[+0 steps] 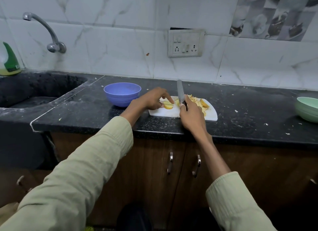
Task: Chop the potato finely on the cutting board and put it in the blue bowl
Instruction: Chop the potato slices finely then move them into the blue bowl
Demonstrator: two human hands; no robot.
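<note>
A white cutting board (165,112) lies on the black counter. On its left part sits a yellow potato piece (167,105), and my left hand (153,99) holds it down with curled fingers. My right hand (191,113) grips the handle of a knife (180,92), whose blade points away from me and stands just right of that piece. A heap of chopped potato (200,103) lies on the board's right part, partly hidden by my right hand. The blue bowl (122,93) stands left of the board and looks empty.
A dark sink (34,93) with a tap (46,31) is at the left, with a green soap bottle (9,62) at its corner. A pale green bowl (308,108) stands at the counter's right edge. A wall socket (185,43) is behind the board.
</note>
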